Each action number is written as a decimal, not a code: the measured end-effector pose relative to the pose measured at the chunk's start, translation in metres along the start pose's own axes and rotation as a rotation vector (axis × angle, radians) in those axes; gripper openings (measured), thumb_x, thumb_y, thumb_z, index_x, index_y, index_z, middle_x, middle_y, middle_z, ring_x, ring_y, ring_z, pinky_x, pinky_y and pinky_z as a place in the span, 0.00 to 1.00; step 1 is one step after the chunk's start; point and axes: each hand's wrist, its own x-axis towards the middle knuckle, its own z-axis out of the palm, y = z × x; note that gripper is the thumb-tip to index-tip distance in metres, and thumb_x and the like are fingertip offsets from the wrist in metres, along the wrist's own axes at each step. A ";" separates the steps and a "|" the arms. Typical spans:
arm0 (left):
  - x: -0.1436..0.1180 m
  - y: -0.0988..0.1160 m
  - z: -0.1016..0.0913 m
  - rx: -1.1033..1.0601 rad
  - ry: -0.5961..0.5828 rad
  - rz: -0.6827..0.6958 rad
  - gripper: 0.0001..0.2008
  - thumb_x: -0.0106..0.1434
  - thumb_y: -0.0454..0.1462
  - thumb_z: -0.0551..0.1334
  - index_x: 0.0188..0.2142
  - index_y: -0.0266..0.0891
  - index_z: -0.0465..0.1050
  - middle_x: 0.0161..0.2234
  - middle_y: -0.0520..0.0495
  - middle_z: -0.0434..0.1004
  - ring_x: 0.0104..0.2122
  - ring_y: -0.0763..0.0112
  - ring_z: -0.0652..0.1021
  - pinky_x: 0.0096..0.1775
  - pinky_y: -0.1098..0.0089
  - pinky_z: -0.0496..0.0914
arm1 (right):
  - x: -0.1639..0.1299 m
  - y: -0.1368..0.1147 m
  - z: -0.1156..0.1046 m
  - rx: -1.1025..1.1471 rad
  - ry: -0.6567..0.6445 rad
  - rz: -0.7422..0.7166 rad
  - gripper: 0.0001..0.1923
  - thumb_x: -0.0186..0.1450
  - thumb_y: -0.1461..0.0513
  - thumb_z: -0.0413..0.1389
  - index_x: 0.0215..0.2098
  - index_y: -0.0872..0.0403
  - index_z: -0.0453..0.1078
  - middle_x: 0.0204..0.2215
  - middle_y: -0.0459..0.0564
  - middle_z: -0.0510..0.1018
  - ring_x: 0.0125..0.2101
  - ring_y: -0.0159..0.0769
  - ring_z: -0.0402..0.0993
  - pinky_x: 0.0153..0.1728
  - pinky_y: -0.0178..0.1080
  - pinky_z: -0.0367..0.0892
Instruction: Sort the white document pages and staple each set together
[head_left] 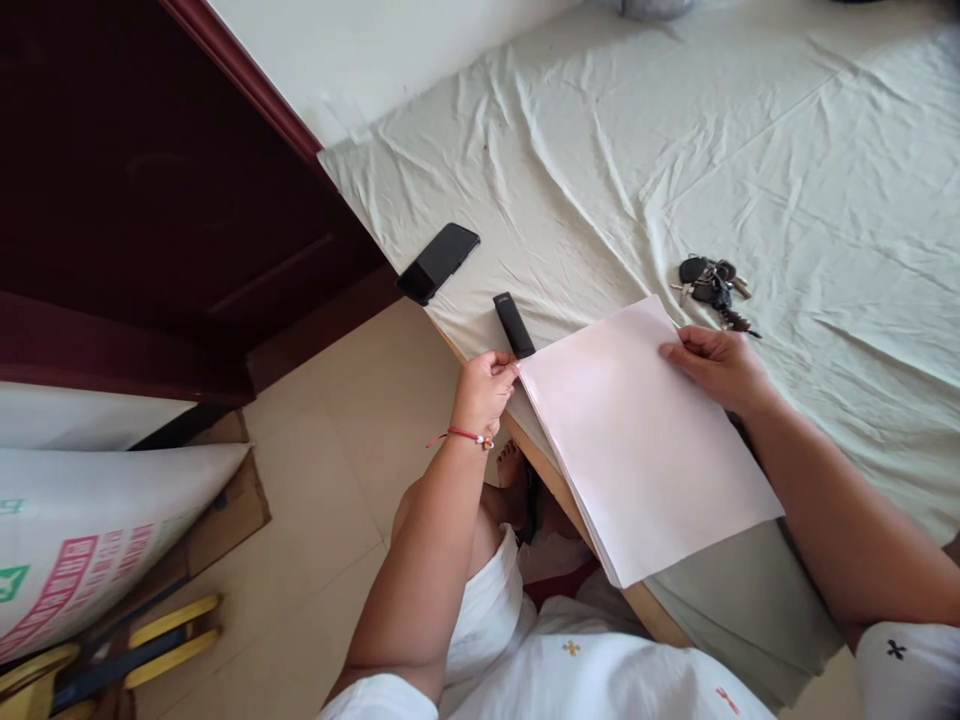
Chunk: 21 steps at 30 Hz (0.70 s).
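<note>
Looks like early days here: the left hand [486, 382] is pinching one corner of the paper stack [645, 440] and the right hand [716, 362] is gripping the far corner, sheets lying flat at the bed [750, 150] edge, nothing folded yet.

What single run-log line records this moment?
left hand: pinches corner of white paper stack | right hand: grips far edge | beside: black stapler, bunch of keys, black phone
</note>
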 end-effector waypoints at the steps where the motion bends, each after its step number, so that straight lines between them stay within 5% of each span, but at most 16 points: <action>1: 0.001 0.001 0.001 0.009 0.020 0.002 0.10 0.55 0.32 0.70 0.27 0.38 0.68 0.19 0.58 0.66 0.17 0.83 0.59 0.22 0.77 0.53 | 0.000 -0.001 0.000 -0.002 0.001 0.027 0.21 0.68 0.45 0.63 0.31 0.52 0.73 0.19 0.44 0.69 0.17 0.29 0.60 0.15 0.35 0.52; 13: 0.005 -0.001 0.008 0.032 0.066 0.053 0.07 0.59 0.30 0.66 0.31 0.39 0.68 0.17 0.61 0.64 0.15 0.82 0.61 0.21 0.76 0.55 | 0.002 -0.002 0.005 -0.005 0.051 0.006 0.18 0.66 0.46 0.64 0.32 0.52 0.73 0.20 0.44 0.70 0.19 0.30 0.60 0.17 0.35 0.53; 21: 0.003 -0.002 0.006 0.031 -0.003 0.044 0.05 0.60 0.31 0.66 0.30 0.38 0.70 0.19 0.59 0.67 0.16 0.82 0.66 0.22 0.78 0.58 | 0.000 -0.009 0.005 0.006 -0.003 -0.064 0.30 0.70 0.36 0.56 0.28 0.50 0.62 0.21 0.44 0.60 0.21 0.30 0.56 0.20 0.37 0.52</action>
